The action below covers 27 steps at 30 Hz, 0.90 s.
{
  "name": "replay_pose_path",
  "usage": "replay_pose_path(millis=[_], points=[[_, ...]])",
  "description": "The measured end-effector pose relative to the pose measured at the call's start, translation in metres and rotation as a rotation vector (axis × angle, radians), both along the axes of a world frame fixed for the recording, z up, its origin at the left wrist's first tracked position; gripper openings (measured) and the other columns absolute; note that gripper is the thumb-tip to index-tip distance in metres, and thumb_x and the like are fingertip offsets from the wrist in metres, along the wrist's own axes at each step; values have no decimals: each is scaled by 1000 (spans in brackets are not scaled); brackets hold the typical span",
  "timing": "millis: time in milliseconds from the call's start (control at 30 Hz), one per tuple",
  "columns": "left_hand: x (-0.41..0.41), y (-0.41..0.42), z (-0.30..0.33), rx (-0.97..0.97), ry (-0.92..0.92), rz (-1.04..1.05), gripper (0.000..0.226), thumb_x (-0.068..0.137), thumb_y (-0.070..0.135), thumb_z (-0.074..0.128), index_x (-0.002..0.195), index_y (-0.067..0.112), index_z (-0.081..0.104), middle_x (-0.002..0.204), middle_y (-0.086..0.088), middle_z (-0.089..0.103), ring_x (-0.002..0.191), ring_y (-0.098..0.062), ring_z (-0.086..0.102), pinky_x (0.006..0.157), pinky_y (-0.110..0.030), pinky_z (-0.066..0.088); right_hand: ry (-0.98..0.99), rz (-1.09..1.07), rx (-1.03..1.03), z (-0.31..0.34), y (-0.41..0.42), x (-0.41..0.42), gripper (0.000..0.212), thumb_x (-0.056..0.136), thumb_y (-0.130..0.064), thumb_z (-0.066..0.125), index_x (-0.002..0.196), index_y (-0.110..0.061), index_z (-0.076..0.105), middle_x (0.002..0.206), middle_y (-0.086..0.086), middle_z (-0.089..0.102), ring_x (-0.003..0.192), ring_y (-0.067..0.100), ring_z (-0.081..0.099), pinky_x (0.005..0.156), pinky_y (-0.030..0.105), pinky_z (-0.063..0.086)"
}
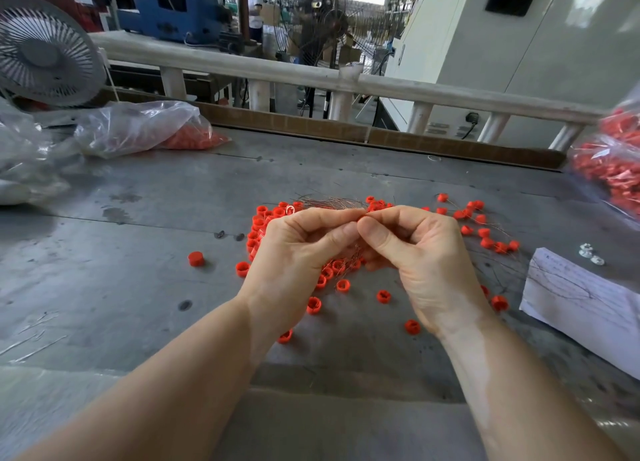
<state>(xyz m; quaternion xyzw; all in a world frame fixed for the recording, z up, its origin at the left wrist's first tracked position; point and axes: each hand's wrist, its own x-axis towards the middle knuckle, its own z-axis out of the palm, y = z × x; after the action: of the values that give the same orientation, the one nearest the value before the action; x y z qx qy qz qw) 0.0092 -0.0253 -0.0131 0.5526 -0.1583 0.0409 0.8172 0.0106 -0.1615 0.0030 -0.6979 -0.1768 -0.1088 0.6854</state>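
Head view: I find the left hand (298, 252) and right hand (419, 252) raised over the table (138, 252), near its middle. Their fingertips meet, both pinching a wire (364, 214) that is barely discernible. The fingers hide whatever else is held. Caps (263, 218) lie scattered beneath, partly covered by the hands. The wire bundle (332, 202) is just beyond. The right bag (609, 169) is cut off at the frame edge.

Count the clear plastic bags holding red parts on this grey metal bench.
2: left clear plastic bag, wholly in view; right clear plastic bag, cut off by the frame. More may be hidden.
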Motion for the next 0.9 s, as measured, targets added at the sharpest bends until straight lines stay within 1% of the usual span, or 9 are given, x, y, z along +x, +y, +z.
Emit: replay_pose_path(millis=[133, 233, 300, 367, 467, 533, 667, 767, 900], points=[[-2, -3, 0, -3, 18, -7, 20, 64, 26, 72, 82, 18, 77, 83, -4, 74, 80, -14, 70, 70, -20, 53, -25, -22, 4, 0, 0, -1, 20, 64, -37, 73, 67, -17, 71, 55, 0, 66, 49, 7, 58, 47, 18, 46], [-2, -4, 0, 4, 35, -25, 18, 64, 27, 71, 80, 20, 77, 79, -2, 73, 74, -11, 68, 70, -21, 54, -45, -81, -20, 0, 0, 1, 28, 65, -39, 74, 64, -12, 68, 51, 1, 59, 46, 9, 51, 46, 20, 43], [-3, -4, 1, -17, 44, -60, 16, 65, 24, 70, 79, 19, 77, 76, -1, 73, 71, -9, 68, 67, -19, 53, -40, -90, -23, -1, 0, 1, 28, 68, -36, 72, 63, -9, 65, 49, 1, 53, 47, 10, 46, 46, 21, 39], [-3, -4, 2, -28, 50, -79, 18, 65, 24, 70, 81, 17, 77, 76, -3, 73, 70, -10, 68, 66, -19, 54, -14, -69, 1, 0, 0, 2, 24, 70, -33, 71, 60, -12, 64, 48, 0, 48, 47, 10, 41, 46, 20, 36], [-4, -4, 2, -30, 62, -91, 24, 64, 26, 71, 84, 14, 77, 79, -7, 73, 74, -16, 68, 71, -23, 56, 53, -15, 80, 0, -1, 1, 21, 69, -32, 70, 56, -17, 64, 46, -2, 42, 45, 7, 34, 43, 15, 30], [-4, -5, 2, -41, 68, -98, 21, 64, 24, 71, 83, 14, 77, 78, -6, 73, 73, -15, 69, 69, -22, 55, 77, 17, 106, 1, -1, 0, 22, 67, -35, 71, 55, -18, 64, 46, -3, 40, 44, 5, 32, 42, 13, 29], [-5, -5, 1, -37, 58, -91, 18, 66, 21, 70, 81, 14, 77, 76, -5, 73, 71, -13, 68, 68, -21, 55, 109, 69, 153, 2, -2, -1, 22, 64, -31, 72, 51, -19, 60, 44, -7, 39, 43, 3, 32, 43, 11, 30], [-4, -5, 0, -19, 40, -74, 17, 68, 21, 70, 82, 16, 77, 77, -4, 73, 71, -13, 69, 68, -20, 55, 176, 88, 191, 1, -3, 0, 23, 65, -33, 69, 50, -19, 58, 46, -6, 41, 44, 3, 34, 43, 11, 30], [-3, -6, 0, -5, -4, -84, 23, 65, 21, 75, 88, 19, 76, 83, -4, 74, 79, -15, 70, 76, -26, 56, 265, 134, 252, 1, -4, 3, 27, 61, -39, 74, 55, -15, 64, 47, -4, 48, 44, 4, 40, 42, 13, 33]])
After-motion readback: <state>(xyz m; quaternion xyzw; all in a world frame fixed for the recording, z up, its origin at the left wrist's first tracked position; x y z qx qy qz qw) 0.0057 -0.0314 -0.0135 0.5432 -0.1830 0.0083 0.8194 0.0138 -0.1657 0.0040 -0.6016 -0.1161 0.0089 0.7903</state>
